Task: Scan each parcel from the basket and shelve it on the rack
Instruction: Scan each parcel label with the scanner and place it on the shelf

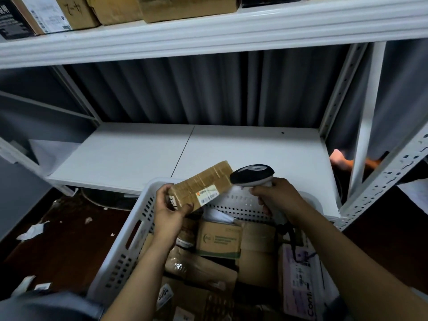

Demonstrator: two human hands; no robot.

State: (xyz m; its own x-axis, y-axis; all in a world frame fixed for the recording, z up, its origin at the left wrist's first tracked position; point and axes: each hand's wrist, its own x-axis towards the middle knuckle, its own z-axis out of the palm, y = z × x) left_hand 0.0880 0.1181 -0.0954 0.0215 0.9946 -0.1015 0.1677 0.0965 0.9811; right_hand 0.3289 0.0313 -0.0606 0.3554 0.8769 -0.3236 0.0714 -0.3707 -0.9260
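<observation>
My left hand point(169, 210) grips the near end of a small brown taped parcel point(203, 181) with a white label, held tilted above the white perforated basket point(129, 242). My right hand point(275, 195) holds the handle of a black and white barcode scanner point(252, 174), whose head sits right at the parcel's far end. The basket below holds several cardboard parcels point(218, 239) and a pink flat package point(298, 279). The white rack's lower shelf point(143, 154) lies bare just behind the basket.
The rack's upper shelf point(208, 28) carries several brown boxes. A perforated white upright point(382, 181) stands at the right, with grey curtain behind. Paper scraps lie on the dark floor point(64, 232) at the left.
</observation>
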